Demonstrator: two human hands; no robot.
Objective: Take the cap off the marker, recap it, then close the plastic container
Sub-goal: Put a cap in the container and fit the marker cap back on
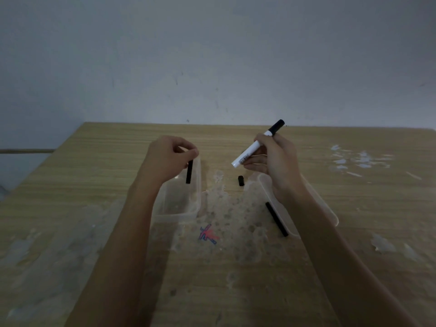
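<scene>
My right hand [277, 161] grips a white marker [253, 147] at a slant, its black end [277, 125] pointing up and away, its white end toward the left. My left hand [168, 156] pinches a thin black stick [189, 171] by its top and holds it upright over the clear plastic container [186, 214]. The container stands open on the table under my left wrist. Its clear lid [328, 208] lies flat to the right, partly hidden by my right forearm. A short black piece [241, 180], possibly the cap, lies on the table between my hands.
Another black stick [276, 219] rests on the lid's near edge. A red and blue scribble [207, 234] marks the wooden table [94, 147] amid pale stains. A grey wall rises behind the table's far edge.
</scene>
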